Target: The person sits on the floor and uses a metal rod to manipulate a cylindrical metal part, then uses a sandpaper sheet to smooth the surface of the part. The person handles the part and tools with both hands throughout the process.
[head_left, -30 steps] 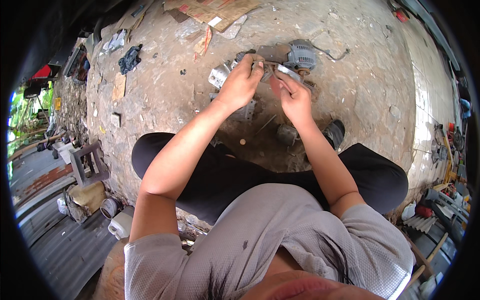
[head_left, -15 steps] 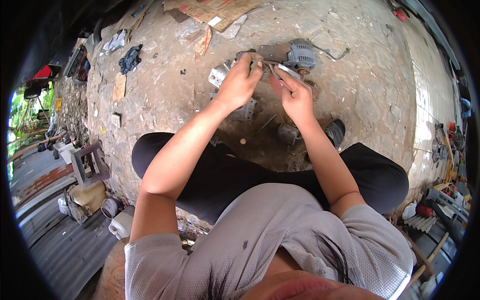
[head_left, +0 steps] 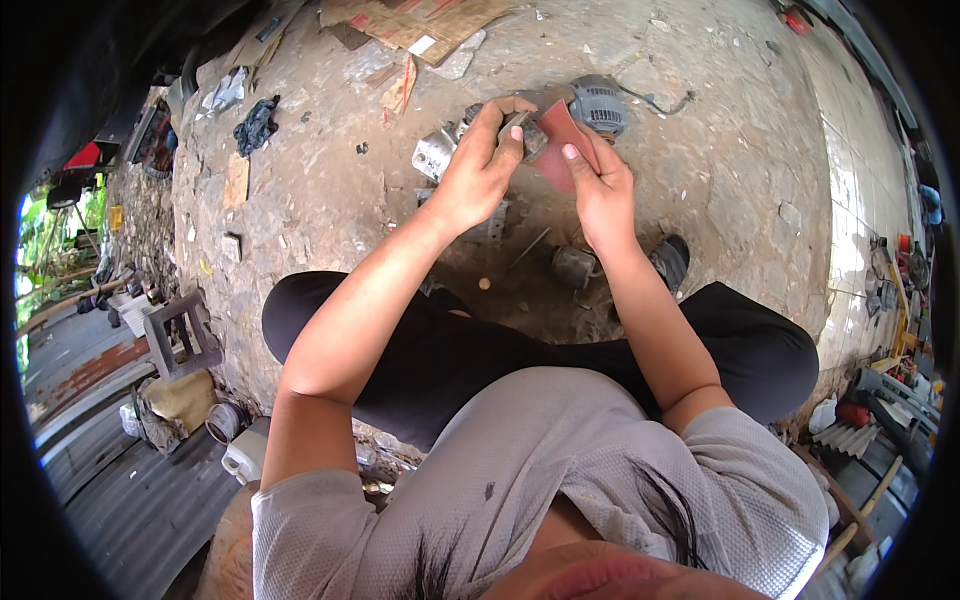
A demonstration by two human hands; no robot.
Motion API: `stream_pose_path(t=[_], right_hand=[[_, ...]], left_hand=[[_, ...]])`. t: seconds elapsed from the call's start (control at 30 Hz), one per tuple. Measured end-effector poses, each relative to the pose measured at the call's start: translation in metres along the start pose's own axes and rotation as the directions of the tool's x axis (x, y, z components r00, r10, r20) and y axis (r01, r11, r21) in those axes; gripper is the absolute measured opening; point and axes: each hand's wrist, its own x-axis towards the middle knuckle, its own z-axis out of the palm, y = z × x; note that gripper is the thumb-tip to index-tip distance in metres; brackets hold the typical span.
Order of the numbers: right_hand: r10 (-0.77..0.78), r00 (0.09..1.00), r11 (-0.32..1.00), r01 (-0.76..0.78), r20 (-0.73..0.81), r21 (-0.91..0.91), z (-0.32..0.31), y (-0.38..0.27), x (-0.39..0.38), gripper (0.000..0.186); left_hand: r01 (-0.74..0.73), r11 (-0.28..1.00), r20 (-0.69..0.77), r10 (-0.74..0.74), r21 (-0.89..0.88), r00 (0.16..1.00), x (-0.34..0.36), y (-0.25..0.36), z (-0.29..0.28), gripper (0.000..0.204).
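My left hand is closed on a small dark grey metal part, held between thumb and fingers above the floor. A reddish, bent piece of sandpaper is pinched in my right hand, thumb on its near face. The sandpaper stands just right of the metal part; whether they touch is hard to tell. Behind my right hand lies a grey vented motor housing. A silvery metal bracket shows left of my left hand. Another metal piece, partly hidden by my left wrist, lies below.
Between my crossed legs are a dark round metal part, a thin rod and a small round disc. Flattened cardboard lies far ahead, a black crumpled cloth far left. A cable trails right of the housing.
The sandpaper has turned upright, showing its reddish face more fully, and my right hand has rotated with it. My left hand stays in nearly the same place with the metal part.
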Motion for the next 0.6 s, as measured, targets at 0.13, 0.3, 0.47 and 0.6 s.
stream_pose_path(t=[0.13, 0.3, 0.47, 0.6], right_hand=[[0.133, 0.990, 0.939, -0.141, 0.049, 0.314, 0.000, 0.004, 0.003, 0.034], [0.168, 0.985, 0.882, -0.172, 0.050, 0.439, 0.000, -0.002, 0.002, 0.033], [0.117, 0.993, 0.905, -0.118, 0.028, 0.408, -0.008, 0.012, 0.007, 0.034], [0.123, 0.992, 0.883, -0.128, 0.042, 0.451, -0.008, 0.013, 0.009, 0.034]], left_hand=[[-0.025, 1.000, 0.031, 0.025, 0.003, 0.999, 0.002, -0.003, 0.003, 0.036], [-0.001, 0.994, 0.136, -0.015, 0.112, 0.991, 0.004, 0.011, -0.005, 0.041], [0.001, 0.990, 0.166, -0.025, 0.142, 0.986, 0.004, 0.021, -0.003, 0.045], [-0.034, 0.990, 0.142, 0.014, 0.140, 0.990, 0.003, 0.016, -0.001, 0.045]])
